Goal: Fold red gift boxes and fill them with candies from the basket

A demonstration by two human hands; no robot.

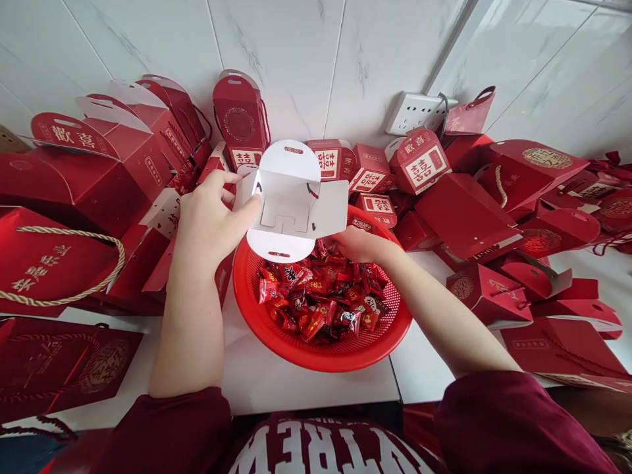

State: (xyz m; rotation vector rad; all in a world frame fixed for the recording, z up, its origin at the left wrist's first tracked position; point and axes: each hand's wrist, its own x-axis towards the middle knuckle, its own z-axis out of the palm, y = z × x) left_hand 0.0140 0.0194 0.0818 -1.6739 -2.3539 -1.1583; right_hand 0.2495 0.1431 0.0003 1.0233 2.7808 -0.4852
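Observation:
My left hand (pixel 212 224) grips an open gift box (pixel 286 197) by its left side, the thumb over the rim and the fingers behind. The box has a white inside, with its flaps folded outward, and I see no candy in it. It is held over the near-back part of a red plastic basket (pixel 320 361). Wrapped candies (pixel 316 306), mostly red, lie in a heap in the basket. My right hand (pixel 363 245) reaches in among them, just below the box's right flap. Its fingers look curled, but their tips are hidden.
Red gift boxes crowd the left (pixel 64 178) and right (pixel 469 210) of the white tabletop (pixel 266 392). Smaller boxes (pixel 368 168) stand behind the basket. A power strip (pixel 415 113) rests against the tiled wall (pixel 286 66). A rope-handled red bag (pixel 54 263) stands at left.

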